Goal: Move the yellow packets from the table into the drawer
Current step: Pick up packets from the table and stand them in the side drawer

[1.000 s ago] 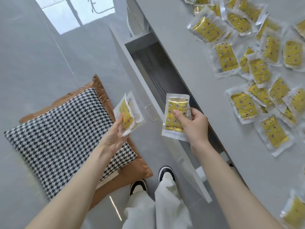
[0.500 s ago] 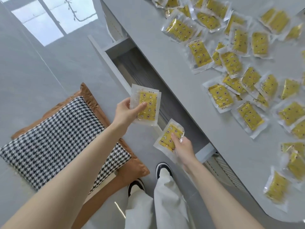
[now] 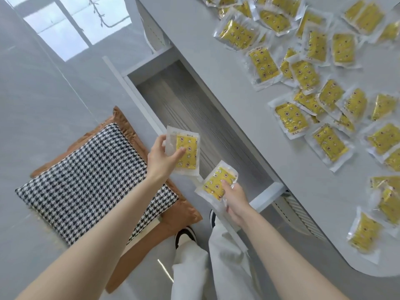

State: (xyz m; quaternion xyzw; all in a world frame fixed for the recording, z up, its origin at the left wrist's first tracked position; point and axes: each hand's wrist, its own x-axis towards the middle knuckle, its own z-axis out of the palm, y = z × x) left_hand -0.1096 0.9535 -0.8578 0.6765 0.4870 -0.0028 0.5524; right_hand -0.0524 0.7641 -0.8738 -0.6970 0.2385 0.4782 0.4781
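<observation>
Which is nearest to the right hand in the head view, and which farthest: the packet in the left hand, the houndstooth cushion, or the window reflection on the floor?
From the right hand:
1. Packet in the left hand, just up-left, over the drawer's front edge.
2. Houndstooth cushion, on the floor, left.
3. Window reflection, far upper left.

— From my remote feed: what lies on the floor, lower left?

— A cushion point(image 3: 95, 182), black-and-white houndstooth on top, brown fabric showing around its edges, resting flat on the glossy grey floor point(image 3: 39, 105).

— And that bright patch, upper left?

— A window's reflection point(image 3: 75, 24) in the floor, panes and a trailing vine visible in it.

— Anything at the bottom of my screen?

— White trousers point(image 3: 194, 269) and two black-and-white shoes point(image 3: 184, 234), one just beside the cushion's brown corner, the other mostly hidden. Further right I see a ribbed white panel point(image 3: 300, 215); I cannot tell what it is.
</observation>
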